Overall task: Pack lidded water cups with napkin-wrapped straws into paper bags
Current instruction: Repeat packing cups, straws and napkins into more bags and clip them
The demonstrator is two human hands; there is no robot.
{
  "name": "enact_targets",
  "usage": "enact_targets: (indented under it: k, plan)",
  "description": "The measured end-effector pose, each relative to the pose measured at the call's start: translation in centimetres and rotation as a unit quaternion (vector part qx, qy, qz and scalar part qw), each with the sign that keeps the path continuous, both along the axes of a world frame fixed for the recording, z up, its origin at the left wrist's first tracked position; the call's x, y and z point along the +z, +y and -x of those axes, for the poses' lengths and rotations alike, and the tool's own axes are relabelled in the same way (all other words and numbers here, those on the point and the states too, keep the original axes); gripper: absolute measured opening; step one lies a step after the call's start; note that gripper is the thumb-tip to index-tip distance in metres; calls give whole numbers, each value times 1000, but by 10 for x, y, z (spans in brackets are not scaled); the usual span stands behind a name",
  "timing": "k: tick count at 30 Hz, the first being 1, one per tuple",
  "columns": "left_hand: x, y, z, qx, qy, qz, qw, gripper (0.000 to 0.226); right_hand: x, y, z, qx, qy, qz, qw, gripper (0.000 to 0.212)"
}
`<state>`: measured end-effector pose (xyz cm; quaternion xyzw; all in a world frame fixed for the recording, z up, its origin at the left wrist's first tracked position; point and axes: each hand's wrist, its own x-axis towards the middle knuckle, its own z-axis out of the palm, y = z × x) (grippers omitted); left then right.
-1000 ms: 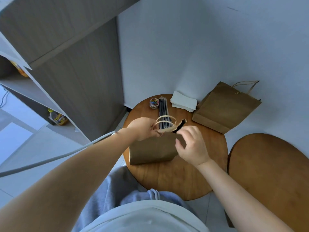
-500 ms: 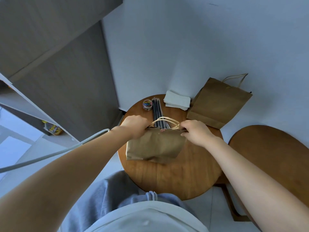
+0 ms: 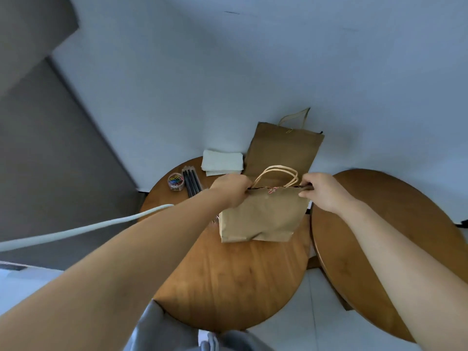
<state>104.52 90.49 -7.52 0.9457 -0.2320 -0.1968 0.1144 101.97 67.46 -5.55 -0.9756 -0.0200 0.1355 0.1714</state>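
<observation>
Both bare forearms reach forward, roughly level with each other. The left hand [image 3: 231, 190] has its fingers curled, pinching the left end of a paper bag's [image 3: 263, 216] top edge; the right hand [image 3: 319, 190] pinches the right end likewise.

Soft, dim, bluish daylight fills the scene. The wall [image 3: 253, 72] looks evenly lit, without glare. Shadows on the table [image 3: 228, 274] are faint. Wide-angle distortion bends the edges; slight blur softens detail.

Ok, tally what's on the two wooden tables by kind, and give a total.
Paper bags: 2, one held, one against the wall
Napkin stack: 1
Bundle of dark straws: 1
Tub of coloured clips: 1
Total: 5
</observation>
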Motion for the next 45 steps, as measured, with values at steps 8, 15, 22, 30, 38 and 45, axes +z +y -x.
enact_targets:
  k: [8, 15, 22, 30, 38, 45]
  plan:
    - [-34, -61, -77, -16, 10, 11, 1000, 24, -26, -44, -54, -66, 4, 45, 997, 5]
    - [-39, -75, -127, -21, -47, -3, 999, 24, -50, -47, -88, -102, -93, 87, 987, 11]
    - [-53, -77, -121, -21, -9, 1, 1000, 23, -71, -43, -82, -132, -119, 88, 980, 10]
    - [-51, -79, -102, -17, -49, -30, 998, 21, -69, -47, -62, -110, -105, 115, 982, 28]
    - [-27, -54, -72, 31, -45, 1, 998, 42, -51, -28, -26, -142, -203, 69, 966, 46]
    - [7, -30, -20, 63, -93, -7, 994, 59, -33, 16, 14, -40, -280, -4, 959, 10]
